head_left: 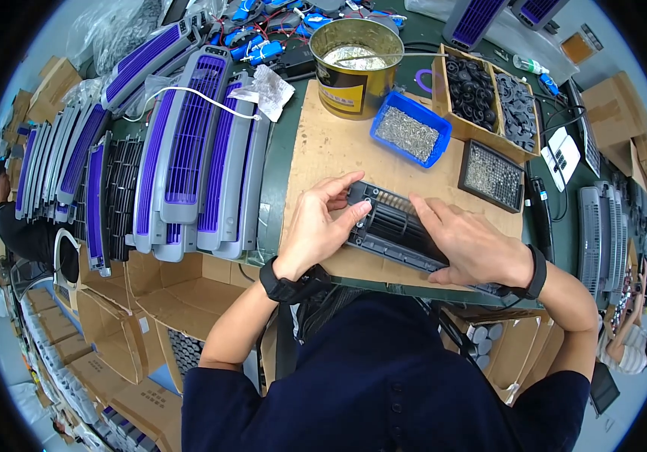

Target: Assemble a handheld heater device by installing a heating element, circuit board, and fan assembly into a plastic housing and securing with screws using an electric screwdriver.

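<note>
At the far left of the surface lie stacked grey panels with purple grilles (188, 143), overlapping one another, with open cardboard boxes (112, 301) below them at the surface's edge. Just right of these, a cardboard sheet (323, 143) covers the surface, and on it rests the black fan housing (395, 230), a long, narrow plastic part with a ribbed, slatted drum along its middle and a row of pale slots at its upper end. It lies tilted, running from upper left to lower right, directly in front of the person.

The left hand (319, 226) has its grip partly closed on the housing's upper left end, thumb pressing the end face and fingers curled over the top corner. The right hand (466, 245) lies flat and spread over the lower right half, palm down, pinning rather than clasping; nothing else is in either hand.

By its look, the housing is probably light and stiff, with thin slats that could bend or crack if squeezed; the solid outer frame and end caps seem the safer places to take hold.

Further back stand a brass-coloured tin (357, 64), a blue tray of small metal parts (411, 129), a wooden box of black rubber pieces (485, 94) and a dark tray of screws (491, 175).
</note>
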The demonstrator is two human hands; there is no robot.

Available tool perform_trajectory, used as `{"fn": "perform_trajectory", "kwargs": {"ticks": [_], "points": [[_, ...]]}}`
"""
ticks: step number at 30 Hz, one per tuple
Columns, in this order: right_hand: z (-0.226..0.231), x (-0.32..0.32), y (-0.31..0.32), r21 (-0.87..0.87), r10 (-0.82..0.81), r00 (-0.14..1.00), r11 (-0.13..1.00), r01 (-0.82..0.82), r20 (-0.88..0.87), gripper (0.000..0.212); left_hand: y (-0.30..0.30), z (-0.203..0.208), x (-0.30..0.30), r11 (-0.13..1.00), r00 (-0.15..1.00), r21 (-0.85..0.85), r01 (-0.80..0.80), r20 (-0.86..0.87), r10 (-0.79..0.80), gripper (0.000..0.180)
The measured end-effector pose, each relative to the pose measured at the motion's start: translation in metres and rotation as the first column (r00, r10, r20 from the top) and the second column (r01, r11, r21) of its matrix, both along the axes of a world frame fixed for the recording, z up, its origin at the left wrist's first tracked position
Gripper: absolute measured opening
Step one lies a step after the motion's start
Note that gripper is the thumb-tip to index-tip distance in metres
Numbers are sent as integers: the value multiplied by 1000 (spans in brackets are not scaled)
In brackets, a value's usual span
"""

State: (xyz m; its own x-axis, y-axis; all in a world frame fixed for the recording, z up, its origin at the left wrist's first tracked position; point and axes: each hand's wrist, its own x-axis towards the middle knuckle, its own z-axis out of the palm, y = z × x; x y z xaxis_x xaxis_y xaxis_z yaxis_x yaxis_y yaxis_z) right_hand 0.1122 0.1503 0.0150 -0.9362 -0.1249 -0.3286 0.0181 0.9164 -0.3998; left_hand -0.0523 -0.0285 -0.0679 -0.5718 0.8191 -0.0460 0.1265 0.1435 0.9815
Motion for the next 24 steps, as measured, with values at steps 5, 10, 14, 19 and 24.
{"fn": "perform_trajectory", "kwargs": {"ticks": [5,10,14,19,24], "points": [[15,-14,11,-21,31,997,999,-30,74,95,-1,1,-8,999,994,-6,34,-106,-35,41],[18,-59,49,-50,-182,934,983,175,-308,21,41,48,-42,1000,812,1,27,-584,-21,23],[-48,-92,71,238,-180,879,921,308,-441,11,93,36,-64,998,410,-24,56,-911,-45,12],[-70,-97,64,299,-121,870,909,290,-478,9,125,6,-48,970,198,-243,-22,-952,-235,13],[-74,-97,67,322,-146,858,885,336,-492,7,130,1,-41,957,203,-283,-65,-943,-265,16]]}}
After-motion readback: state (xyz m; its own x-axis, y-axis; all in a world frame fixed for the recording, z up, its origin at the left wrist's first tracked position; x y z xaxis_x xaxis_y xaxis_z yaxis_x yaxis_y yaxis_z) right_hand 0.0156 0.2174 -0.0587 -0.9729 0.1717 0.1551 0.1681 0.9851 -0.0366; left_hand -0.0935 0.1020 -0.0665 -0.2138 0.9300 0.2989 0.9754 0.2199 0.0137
